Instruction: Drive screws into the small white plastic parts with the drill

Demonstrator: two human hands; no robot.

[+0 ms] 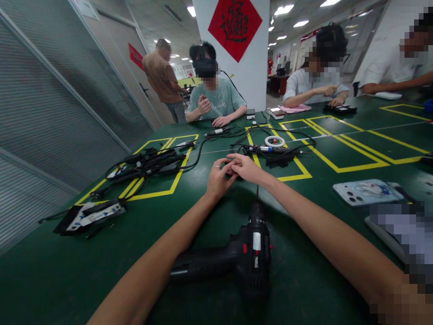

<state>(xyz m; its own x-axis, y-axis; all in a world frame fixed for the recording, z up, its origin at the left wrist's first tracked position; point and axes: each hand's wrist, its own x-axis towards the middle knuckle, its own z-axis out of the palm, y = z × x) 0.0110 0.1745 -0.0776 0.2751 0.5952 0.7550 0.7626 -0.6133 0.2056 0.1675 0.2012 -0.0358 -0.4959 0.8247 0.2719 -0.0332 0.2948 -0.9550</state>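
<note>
My left hand (218,179) and my right hand (246,168) meet over the middle of the table, fingertips together. Both are closed around something small and dark, mostly hidden by the fingers, so its kind does not show. A ring is on a finger of the left hand. Below them, between my forearms, a black cordless drill (237,257) lies on its side, its bit pointing away from me towards the right wrist. Just beyond the right hand lie a pen-like electric tool (270,149) with a cable and a white ring (274,141).
Tangled black cables and tools (155,160) fill the left side of the green table (142,243), near a black pouch (72,221). A phone (367,192) lies at the right. Across the table sit a person in a headset (216,99) and other people.
</note>
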